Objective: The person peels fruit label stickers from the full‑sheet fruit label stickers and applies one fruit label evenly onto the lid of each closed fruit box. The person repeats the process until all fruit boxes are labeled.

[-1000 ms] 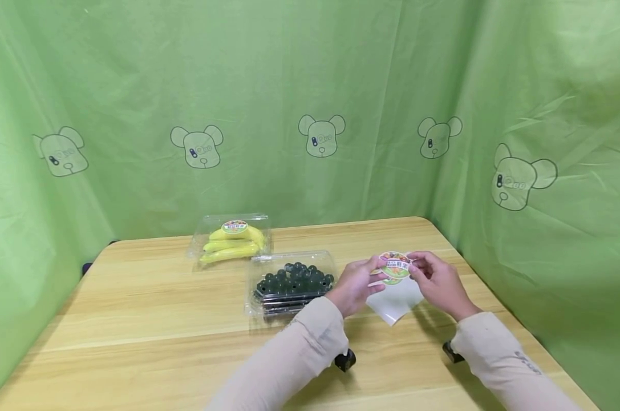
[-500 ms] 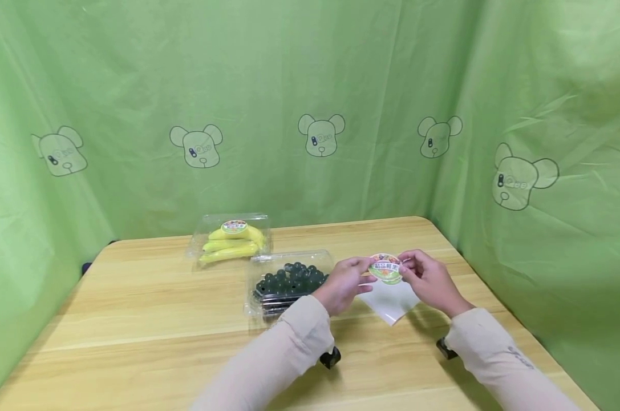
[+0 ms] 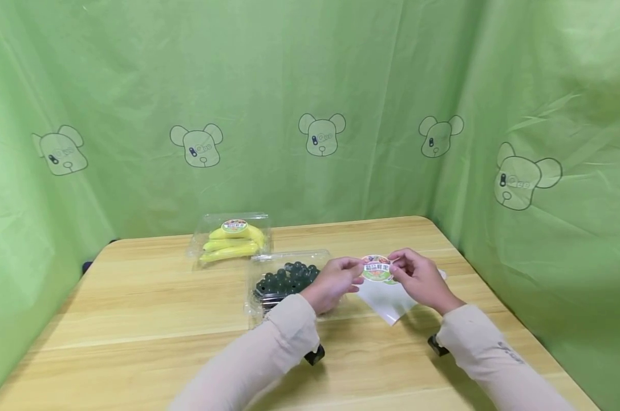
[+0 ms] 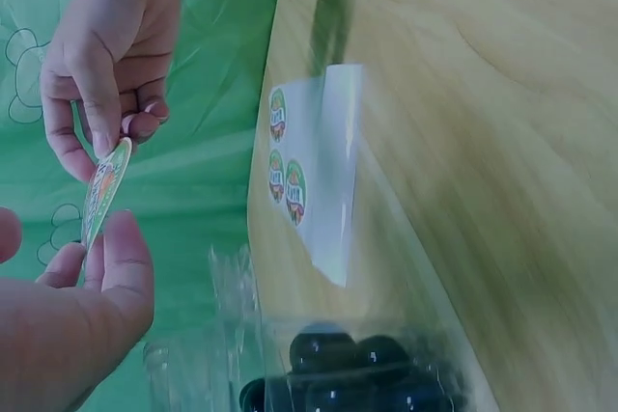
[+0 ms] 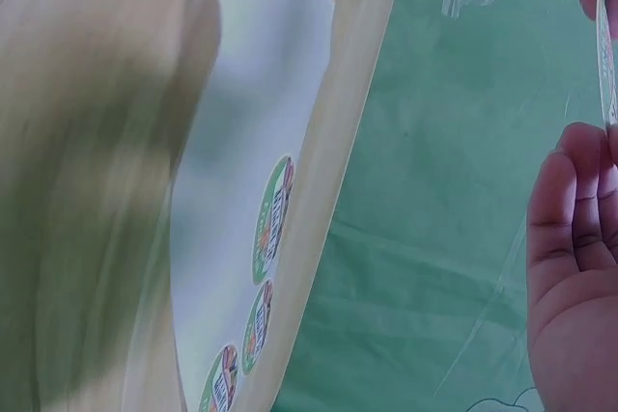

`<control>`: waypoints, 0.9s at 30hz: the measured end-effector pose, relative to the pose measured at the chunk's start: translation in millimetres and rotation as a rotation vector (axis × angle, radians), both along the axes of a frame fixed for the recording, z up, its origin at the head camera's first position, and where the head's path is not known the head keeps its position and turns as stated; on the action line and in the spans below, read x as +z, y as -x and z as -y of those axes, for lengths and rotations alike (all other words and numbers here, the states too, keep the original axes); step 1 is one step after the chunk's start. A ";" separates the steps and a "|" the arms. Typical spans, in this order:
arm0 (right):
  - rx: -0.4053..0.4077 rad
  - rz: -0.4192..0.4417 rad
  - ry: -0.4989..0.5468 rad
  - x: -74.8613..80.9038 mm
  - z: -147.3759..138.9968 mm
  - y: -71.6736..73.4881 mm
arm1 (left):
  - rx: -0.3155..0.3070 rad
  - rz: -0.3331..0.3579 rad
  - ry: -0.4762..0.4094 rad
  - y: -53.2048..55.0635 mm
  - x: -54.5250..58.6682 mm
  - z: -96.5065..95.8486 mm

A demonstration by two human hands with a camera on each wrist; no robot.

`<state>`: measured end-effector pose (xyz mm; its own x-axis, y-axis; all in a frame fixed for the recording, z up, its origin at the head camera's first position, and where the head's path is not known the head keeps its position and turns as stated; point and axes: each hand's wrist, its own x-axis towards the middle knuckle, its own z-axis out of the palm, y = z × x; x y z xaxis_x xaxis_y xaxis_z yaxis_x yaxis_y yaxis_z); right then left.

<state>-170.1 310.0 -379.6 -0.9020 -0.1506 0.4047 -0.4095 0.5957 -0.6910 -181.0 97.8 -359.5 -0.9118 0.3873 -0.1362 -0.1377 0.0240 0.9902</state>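
An oval fruit sticker with a printed label is stretched between my two hands above the table. My left hand pinches its left edge, and my right hand pinches the right edge. In the left wrist view the sticker appears nearly edge-on between the fingertips. Beneath the hands lies a white sticker sheet, which still bears several oval stickers in the wrist views. Left of my left hand, a clear plastic box of dark grapes stands partly hidden by that hand and sleeve.
Behind the grapes, another clear box of bananas has an oval sticker on its lid. The wooden table is bounded by green curtains at the back and sides. A black wrist device hangs below each cuff.
Both hands have moved left with the sticker, toward the grape box. The sticker now faces the head camera more squarely. The sheet and both boxes stay in place.
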 end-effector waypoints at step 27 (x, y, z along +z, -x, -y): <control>0.077 0.020 0.039 9.6 42.8 7.8 | 0.002 -0.183 0.113 5.5 4.4 48.3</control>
<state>-177.9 267.2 -370.0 -0.8962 -0.2041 0.3939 -0.4390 0.5355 -0.7214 -186.5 49.5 -355.1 -0.9260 0.3773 -0.0105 0.0443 0.1363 0.9897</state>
